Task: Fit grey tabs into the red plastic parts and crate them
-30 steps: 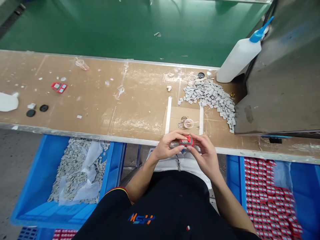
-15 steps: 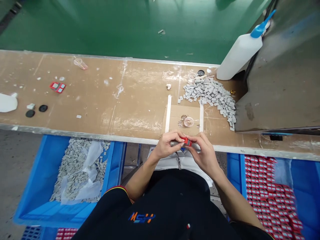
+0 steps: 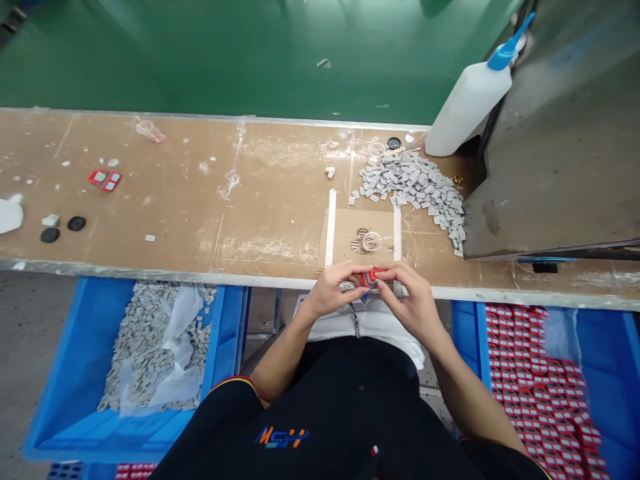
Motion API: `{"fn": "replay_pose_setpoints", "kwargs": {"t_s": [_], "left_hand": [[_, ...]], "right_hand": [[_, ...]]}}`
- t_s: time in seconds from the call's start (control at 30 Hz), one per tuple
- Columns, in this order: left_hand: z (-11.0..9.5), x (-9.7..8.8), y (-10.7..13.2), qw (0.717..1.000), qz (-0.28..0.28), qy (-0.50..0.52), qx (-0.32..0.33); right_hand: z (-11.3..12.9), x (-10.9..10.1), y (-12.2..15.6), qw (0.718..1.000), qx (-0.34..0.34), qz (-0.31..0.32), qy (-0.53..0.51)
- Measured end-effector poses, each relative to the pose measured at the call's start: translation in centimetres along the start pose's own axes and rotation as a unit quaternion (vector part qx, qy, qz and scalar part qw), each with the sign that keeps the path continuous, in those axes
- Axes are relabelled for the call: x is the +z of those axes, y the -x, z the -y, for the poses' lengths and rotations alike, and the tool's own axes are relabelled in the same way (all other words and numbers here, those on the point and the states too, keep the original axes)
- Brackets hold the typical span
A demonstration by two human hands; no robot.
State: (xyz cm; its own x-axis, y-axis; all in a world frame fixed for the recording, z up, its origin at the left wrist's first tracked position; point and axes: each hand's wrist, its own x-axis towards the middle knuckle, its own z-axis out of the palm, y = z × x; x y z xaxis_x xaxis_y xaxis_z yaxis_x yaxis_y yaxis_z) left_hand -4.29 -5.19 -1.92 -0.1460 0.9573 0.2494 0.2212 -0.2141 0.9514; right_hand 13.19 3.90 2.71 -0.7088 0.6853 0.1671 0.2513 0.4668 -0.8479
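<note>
Between my two hands, at the bench's front edge, is a small red plastic piece (image 3: 369, 278) with a grey part on it. My left hand (image 3: 336, 289) pinches its left side with thumb and fingers. On its right side, my right hand (image 3: 409, 297) has the thumb and index finger closed on it. Just beyond the hands, a small round cup (image 3: 371, 242) with a thin stick in it stands on a cardboard sheet (image 3: 345, 227) edged with white strips. A pile of small grey tiles (image 3: 415, 183) lies behind it to the right.
A white bottle with a blue nozzle (image 3: 467, 103) leans by a metal box (image 3: 550, 147) at right. Below left, a blue bin (image 3: 60, 407) holds grey tiles; below right, another bin (image 3: 610, 360) holds red pieces. A similar red piece (image 3: 105, 179) and black caps lie far left.
The red piece has turned in my fingers and now shows more of its face. My right fingers have shifted over its right end. The whole view has moved slightly.
</note>
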Motion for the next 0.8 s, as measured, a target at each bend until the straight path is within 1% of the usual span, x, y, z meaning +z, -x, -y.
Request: {"fn": "replay_pose_setpoints", "kwargs": {"t_s": [0.1, 0.23, 0.33, 0.4, 0.43, 0.47, 0.5, 0.53, 0.57, 0.6, 0.63, 0.67, 0.7, 0.73, 0.77, 0.8], "left_hand": [[0.1, -0.2, 0.0, 0.999, 0.008, -0.019, 0.029], [0.1, -0.7, -0.1, 0.998, 0.025, -0.035, 0.042], [-0.5, -1.0, -0.1, 0.998, 0.059, -0.019, 0.02], [-0.8, -1.1, -0.1, 0.997, 0.075, 0.015, -0.015], [-0.9, -1.2, 0.0, 0.996, 0.068, 0.038, -0.038], [-0.9, -1.2, 0.0, 0.995, 0.056, 0.064, -0.061], [-0.8, -1.2, -0.1, 0.993, 0.044, 0.084, -0.077], [-0.8, -1.2, -0.1, 0.991, 0.04, 0.096, -0.088], [-0.8, -1.1, -0.2, 0.989, 0.04, 0.1, -0.096], [-0.8, -1.1, -0.3, 0.989, 0.043, 0.099, -0.101], [-0.9, -1.0, -0.4, 0.989, 0.047, 0.095, -0.107], [-1.0, -1.0, -0.5, 0.988, 0.048, 0.089, -0.114], [-1.1, -1.0, -0.5, 0.988, 0.048, 0.083, -0.122], [-1.2, -1.0, -0.5, 0.988, 0.045, 0.077, -0.128], [-1.3, -1.0, -0.5, 0.988, 0.042, 0.071, -0.134], [-1.3, -1.0, -0.5, 0.987, 0.042, 0.064, -0.139]], "right_hand": [[-0.2, -0.4, -0.2, 1.0, -0.009, 0.026, 0.015], [-0.3, 0.3, -0.4, 0.999, -0.019, 0.042, -0.003], [0.3, 0.2, 0.6, 0.999, -0.012, 0.029, -0.028], [0.3, -1.2, 2.1, 0.999, 0.005, 0.015, -0.037], [0.0, -2.4, 3.1, 0.999, 0.02, -0.002, -0.033], [-0.7, -4.0, 4.2, 0.998, 0.042, -0.031, -0.018], [-1.6, -6.0, 5.4, 0.995, 0.071, -0.076, 0.008], [-2.7, -8.3, 6.5, 0.984, 0.106, -0.134, 0.045], [-4.1, -10.9, 7.4, 0.964, 0.145, -0.203, 0.094], [-5.7, -13.5, 8.2, 0.932, 0.189, -0.272, 0.145], [-7.4, -16.1, 8.6, 0.891, 0.232, -0.336, 0.197], [-9.0, -18.6, 8.7, 0.848, 0.269, -0.387, 0.243], [-10.6, -20.8, 8.4, 0.811, 0.304, -0.416, 0.278], [-11.9, -22.7, 7.9, 0.785, 0.328, -0.431, 0.301], [-12.9, -24.2, 7.3, 0.771, 0.341, -0.438, 0.313], [-13.6, -25.4, 6.5, 0.764, 0.346, -0.441, 0.319]]}}
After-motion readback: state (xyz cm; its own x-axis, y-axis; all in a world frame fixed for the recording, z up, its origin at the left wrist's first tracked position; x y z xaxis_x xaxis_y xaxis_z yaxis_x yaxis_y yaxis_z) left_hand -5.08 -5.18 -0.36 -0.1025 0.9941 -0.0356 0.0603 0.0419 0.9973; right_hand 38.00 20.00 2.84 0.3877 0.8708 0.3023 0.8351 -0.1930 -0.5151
